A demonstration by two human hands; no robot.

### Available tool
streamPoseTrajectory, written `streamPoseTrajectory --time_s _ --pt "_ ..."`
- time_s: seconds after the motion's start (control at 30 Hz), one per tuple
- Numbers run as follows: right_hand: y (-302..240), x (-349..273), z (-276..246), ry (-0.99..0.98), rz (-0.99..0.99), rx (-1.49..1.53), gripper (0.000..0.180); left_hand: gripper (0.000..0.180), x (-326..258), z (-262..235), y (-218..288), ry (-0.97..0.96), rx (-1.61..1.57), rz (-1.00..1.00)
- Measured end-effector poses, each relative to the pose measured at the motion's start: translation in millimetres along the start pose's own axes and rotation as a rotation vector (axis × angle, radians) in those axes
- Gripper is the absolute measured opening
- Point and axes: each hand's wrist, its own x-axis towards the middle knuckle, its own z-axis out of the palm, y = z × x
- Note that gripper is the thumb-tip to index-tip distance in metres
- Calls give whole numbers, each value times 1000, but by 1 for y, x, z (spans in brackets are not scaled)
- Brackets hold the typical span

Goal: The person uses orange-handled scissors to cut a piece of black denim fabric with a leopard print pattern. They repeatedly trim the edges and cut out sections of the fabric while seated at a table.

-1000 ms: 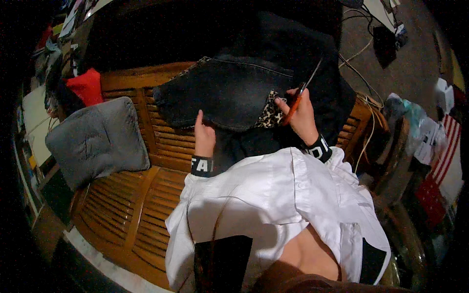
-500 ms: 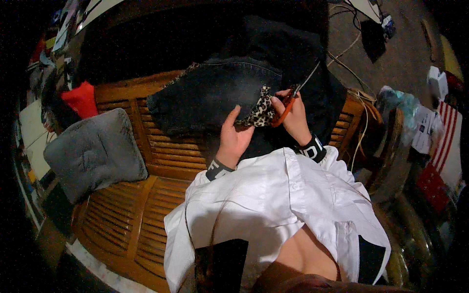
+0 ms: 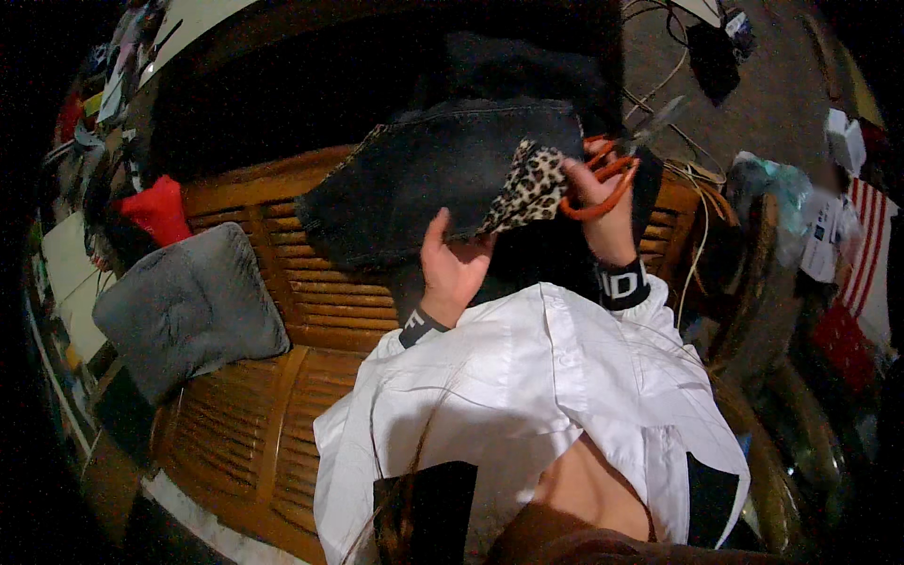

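Observation:
A dark grey denim piece [image 3: 452, 169] with leopard-print fabric [image 3: 532, 188] turned up at its right end spreads across my lap. My left hand [image 3: 455, 275] grips its lower edge, thumb on top and fingers partly hidden beneath. On the right, my right hand [image 3: 607, 221] holds a pair of scissors with orange handles [image 3: 621, 184]. The blades, smeared by motion, point up and to the right, away from the cloth. My right fingertips are beside the leopard-print edge; whether they also pinch it I cannot tell.
I sit on a slatted wooden bench [image 3: 226, 443]. A grey cushion [image 3: 193, 311] and a red cloth item [image 3: 155, 209] lie at the left. Cables [image 3: 702, 245] run down at the right, near clear plastic bags [image 3: 772, 193] and a red-and-white striped item [image 3: 855, 254].
My right hand has moved right and slightly outward with the scissors, turning them. More of the leopard-print fabric shows, spread wider. My left hand stays nearly in place.

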Motion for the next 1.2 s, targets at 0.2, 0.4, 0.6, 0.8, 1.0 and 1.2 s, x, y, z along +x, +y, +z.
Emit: streamPoseTrajectory --time_s 0.2,0.4,0.6,0.8,1.0,1.2 --pt "-28 15 -17 98 -205 55 32 31 0 10 12 -23 91 118" --pt "-43 -8 -36 342 -373 -64 21 27 -3 23 3 -95 303 55" --pt "-49 -49 -23 481 -298 -104 15 25 -16 18 29 -49 457 -93" --pt "-38 -108 -12 35 114 211 19 27 -12 41 24 26 495 -51" --pt "-41 -133 13 -317 440 88 30 17 -17 56 27 150 734 -55" --pt "-33 -119 37 -342 645 280 44 17 -18 57 29 137 763 -29"
